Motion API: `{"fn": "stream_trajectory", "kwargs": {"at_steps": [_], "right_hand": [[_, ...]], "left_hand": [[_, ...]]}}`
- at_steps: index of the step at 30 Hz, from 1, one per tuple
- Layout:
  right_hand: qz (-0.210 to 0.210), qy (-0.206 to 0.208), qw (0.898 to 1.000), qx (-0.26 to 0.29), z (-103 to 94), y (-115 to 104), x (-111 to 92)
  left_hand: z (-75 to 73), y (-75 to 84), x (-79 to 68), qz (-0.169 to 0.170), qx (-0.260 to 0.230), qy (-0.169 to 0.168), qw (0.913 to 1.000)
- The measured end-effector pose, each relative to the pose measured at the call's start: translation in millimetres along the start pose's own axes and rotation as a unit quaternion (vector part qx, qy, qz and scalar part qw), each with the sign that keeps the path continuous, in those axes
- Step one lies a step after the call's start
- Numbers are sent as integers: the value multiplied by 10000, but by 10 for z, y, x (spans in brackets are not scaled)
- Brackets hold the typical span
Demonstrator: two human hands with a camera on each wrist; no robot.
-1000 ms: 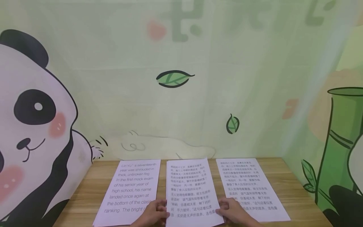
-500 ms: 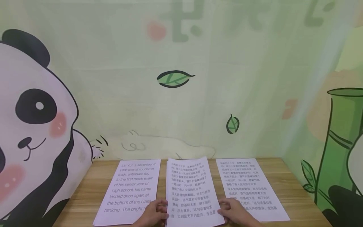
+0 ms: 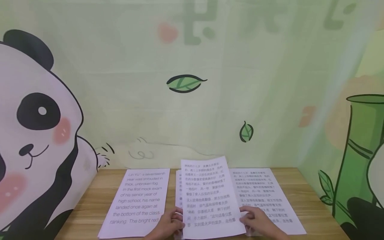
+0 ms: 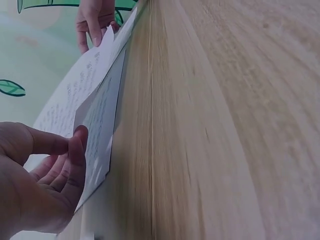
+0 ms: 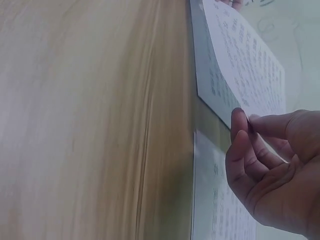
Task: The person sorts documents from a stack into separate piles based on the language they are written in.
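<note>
Between my two hands is a printed sheet of paper (image 3: 208,196), raised off the middle stack of paper (image 3: 178,191). My left hand (image 3: 168,221) pinches its left edge near the lower corner, thumb against fingertips in the left wrist view. On the opposite edge, my right hand (image 3: 260,222) pinches the sheet between thumb and fingers, as the right wrist view shows. The lifted sheet bows slightly and covers most of the stack below. Its far edge reaches above the table's back edge in the head view. Both hands hold it at nearly equal height.
On the left lies a stack of paper with large English print (image 3: 138,203). Another with Chinese print (image 3: 264,193) lies on the right, partly behind my right hand. The wooden table (image 3: 303,200) ends at a green cloth backdrop (image 3: 135,100) with panda and bamboo drawings.
The top sheet has come up off the middle stack and shifted slightly right, uncovering a strip of the pages beneath. Both hands moved a little right and up with it.
</note>
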State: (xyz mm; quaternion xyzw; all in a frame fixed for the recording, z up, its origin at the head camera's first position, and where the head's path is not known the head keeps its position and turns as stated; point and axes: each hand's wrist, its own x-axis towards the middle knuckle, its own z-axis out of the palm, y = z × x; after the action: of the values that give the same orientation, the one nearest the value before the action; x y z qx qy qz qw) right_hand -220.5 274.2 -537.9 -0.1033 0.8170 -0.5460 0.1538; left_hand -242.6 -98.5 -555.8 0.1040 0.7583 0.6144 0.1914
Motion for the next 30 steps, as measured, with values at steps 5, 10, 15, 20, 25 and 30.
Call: {"fn": "stream_trajectory", "kwargs": {"at_steps": [5, 10, 15, 20, 25, 30], "right_hand": [[31, 62, 10000, -54, -153, 40, -69], [126, 226, 9996, -136, -308, 78, -160], [10, 217, 9997, -119, -473, 116, -268], [149, 204, 9995, -214, -666, 171, -373], [596, 295, 9971, -381, -854, 243, -460], [1024, 466, 9928, -417, -1022, 270, -521]], "left_hand": [[138, 37, 72, 85, -202, -70, 9997], [291, 80, 121, 244, -373, -205, 9988], [460, 116, 193, 397, -354, -331, 9980], [662, 152, 290, 437, -351, -365, 9978], [849, 229, 386, 361, -317, -429, 9979], [1034, 321, 482, 95, -251, -468, 9985]]}}
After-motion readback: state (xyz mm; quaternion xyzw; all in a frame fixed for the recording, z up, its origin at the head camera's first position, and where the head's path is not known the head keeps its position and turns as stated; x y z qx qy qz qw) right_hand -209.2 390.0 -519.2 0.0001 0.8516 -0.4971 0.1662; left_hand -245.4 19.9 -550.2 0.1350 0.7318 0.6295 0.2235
